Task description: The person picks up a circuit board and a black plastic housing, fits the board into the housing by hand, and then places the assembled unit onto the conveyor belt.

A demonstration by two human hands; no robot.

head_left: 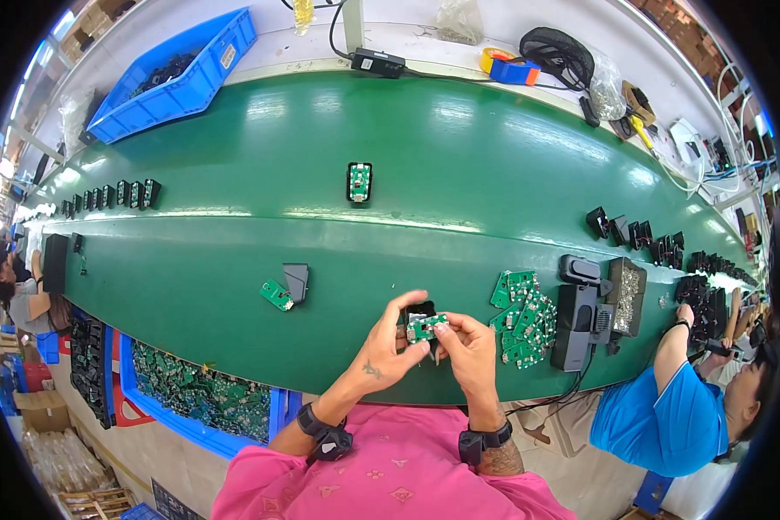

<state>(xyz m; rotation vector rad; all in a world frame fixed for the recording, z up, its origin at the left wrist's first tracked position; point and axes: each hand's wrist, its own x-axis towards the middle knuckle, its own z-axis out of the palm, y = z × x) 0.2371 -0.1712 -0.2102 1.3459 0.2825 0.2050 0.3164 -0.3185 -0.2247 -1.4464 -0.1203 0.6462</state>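
Note:
Near the front edge of the table, my left hand [388,343] is closed round a small black plastic housing [421,308]. My right hand [470,348] pinches a green circuit board [424,328] against it, thumb on the board's face. Fingers cover part of both pieces. To the right of my hands lies a loose pile of green circuit boards [525,321]. Left of them, another green board [277,295] rests against a dark grey housing [295,282]. Farther back, a black housing with a board seated in it [360,182] stands alone.
Black devices [575,325] and a box of small metal parts [626,299] stand beyond the pile. Rows of housings [113,197] line both sides. A blue crate [178,78] sits back left; a bin of boards [201,390] is below the edge. A co-worker [667,412] works at right.

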